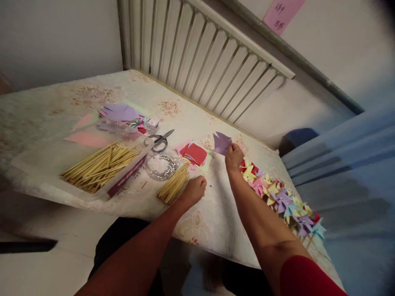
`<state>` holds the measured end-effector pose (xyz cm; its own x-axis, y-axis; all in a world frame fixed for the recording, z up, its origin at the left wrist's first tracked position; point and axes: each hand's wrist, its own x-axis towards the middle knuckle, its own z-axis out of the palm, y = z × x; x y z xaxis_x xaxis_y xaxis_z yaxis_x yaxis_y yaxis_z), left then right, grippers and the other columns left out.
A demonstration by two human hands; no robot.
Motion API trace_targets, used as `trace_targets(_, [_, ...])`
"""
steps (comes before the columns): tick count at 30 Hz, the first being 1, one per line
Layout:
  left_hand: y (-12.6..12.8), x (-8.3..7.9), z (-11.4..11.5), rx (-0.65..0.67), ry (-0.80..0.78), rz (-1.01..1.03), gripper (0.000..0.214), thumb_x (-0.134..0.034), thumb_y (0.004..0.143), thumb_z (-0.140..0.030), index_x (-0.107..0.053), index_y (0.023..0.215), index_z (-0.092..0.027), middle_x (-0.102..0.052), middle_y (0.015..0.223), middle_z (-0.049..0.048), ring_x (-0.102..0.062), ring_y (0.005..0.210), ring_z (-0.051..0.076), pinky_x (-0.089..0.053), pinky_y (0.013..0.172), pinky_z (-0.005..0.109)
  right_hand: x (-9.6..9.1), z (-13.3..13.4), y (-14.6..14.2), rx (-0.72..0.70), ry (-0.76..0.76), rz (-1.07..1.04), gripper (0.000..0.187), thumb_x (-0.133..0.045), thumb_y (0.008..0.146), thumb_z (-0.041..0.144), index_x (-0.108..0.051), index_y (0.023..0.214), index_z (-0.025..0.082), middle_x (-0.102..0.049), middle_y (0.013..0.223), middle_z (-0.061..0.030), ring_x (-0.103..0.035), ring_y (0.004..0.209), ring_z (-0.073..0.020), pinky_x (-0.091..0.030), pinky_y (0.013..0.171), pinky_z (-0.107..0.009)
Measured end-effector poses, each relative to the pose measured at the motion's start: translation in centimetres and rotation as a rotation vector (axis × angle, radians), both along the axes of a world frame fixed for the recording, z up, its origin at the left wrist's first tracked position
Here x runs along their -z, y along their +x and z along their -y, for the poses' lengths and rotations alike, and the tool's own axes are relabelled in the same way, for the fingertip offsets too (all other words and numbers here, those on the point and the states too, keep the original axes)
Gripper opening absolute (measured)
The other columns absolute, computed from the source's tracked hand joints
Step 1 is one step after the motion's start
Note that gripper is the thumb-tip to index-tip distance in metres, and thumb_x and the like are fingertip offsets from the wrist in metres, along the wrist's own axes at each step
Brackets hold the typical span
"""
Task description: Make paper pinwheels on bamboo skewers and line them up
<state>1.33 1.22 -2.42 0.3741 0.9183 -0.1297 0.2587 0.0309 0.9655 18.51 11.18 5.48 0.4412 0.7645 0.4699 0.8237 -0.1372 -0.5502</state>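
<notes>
My right hand (pixel 234 158) pinches a purple paper piece (pixel 221 142) by its lower right corner and holds it over the table. Slits cut into the paper leave pointed flaps. Closer to me, my left hand (pixel 195 190) is closed beside a pile of thin wooden sticks (pixel 173 183); whatever lies inside its fingers is hidden. Beyond that hand lies a stack of red paper squares (pixel 194 153) on other coloured sheets. A round clear dish (pixel 162 165) of small shiny pieces stands left of the stack. Finished paper pinwheels (pixel 282 200) crowd the table beside my right forearm.
A clear plastic box (pixel 92 193) holds many wooden sticks. Behind it are scissors (pixel 160 139), a small white box (pixel 152 123) and a heap of coloured paper pieces (pixel 120 113). A radiator (pixel 197 57) runs along the far edge; a blue curtain (pixel 342 164) hangs right.
</notes>
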Motion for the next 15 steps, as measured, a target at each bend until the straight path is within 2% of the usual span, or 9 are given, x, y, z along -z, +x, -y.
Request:
trace_targets(4, [0.1, -0.4, -0.2, -0.052, -0.197, 0.290, 0.017, -0.048, 0.090, -0.030, -0.056, 0.091, -0.016, -0.064, 0.086, 0.0054, -0.063, 0.064, 0.013, -0.045, 0.057, 0.025, -1.1, 2.3, 0.9, -0.084, 0.124, -0.274, 0.022, -0.047, 0.079, 0.032, -0.061, 0.067, 0.019, -0.054, 0.058, 0.0026, -0.046, 0.060, -0.0148, -0.034, 0.059, -0.026])
trace_targets(8, [-0.1, -0.5, -0.5, -0.145, -0.326, 0.643, 0.037, -0.058, 0.087, -0.050, -0.057, 0.100, -0.015, -0.065, 0.108, 0.0134, -0.069, 0.083, 0.018, -0.051, 0.071, 0.029, -0.7, 5.4, 0.8, -0.262, 0.048, -0.601, 0.020, -0.058, 0.071, 0.037, -0.064, 0.073, 0.018, -0.052, 0.058, 0.0056, -0.040, 0.054, -0.0108, -0.030, 0.053, -0.024])
trace_targets(11, [-0.3, -0.5, -0.7, -0.147, -0.404, 0.853, 0.052, -0.061, 0.082, -0.062, -0.058, 0.104, -0.016, -0.066, 0.111, 0.0142, -0.068, 0.092, 0.021, -0.051, 0.075, 0.031, 0.4, 7.5, 0.3, -0.350, -0.011, -0.807, 0.023, -0.065, 0.065, 0.037, -0.067, 0.078, 0.019, -0.055, 0.059, 0.0061, -0.041, 0.052, -0.0101, -0.030, 0.051, -0.023])
trace_targets(13, [-0.3, -0.4, -0.9, -0.117, -0.424, 0.923, 0.055, -0.063, 0.079, -0.064, -0.061, 0.105, -0.016, -0.067, 0.107, 0.0120, -0.068, 0.089, 0.020, -0.050, 0.073, 0.029, 1.2, 8.6, -0.2, -0.382, -0.037, -0.869, 0.020, -0.069, 0.064, 0.035, -0.067, 0.075, 0.019, -0.055, 0.058, 0.0061, -0.041, 0.051, -0.0095, -0.030, 0.050, -0.023])
trace_targets(15, [-0.2, -0.3, -1.0, -0.087, -0.410, 0.939, 0.050, -0.071, 0.075, -0.056, -0.063, 0.104, -0.016, -0.069, 0.102, 0.0098, -0.067, 0.084, 0.018, -0.049, 0.070, 0.027, 1.9, 9.7, -0.8, -0.389, -0.073, -0.897, 0.020, -0.070, 0.064, 0.035, -0.068, 0.076, 0.019, -0.057, 0.058, 0.0058, -0.041, 0.049, -0.0093, -0.029, 0.049, -0.023])
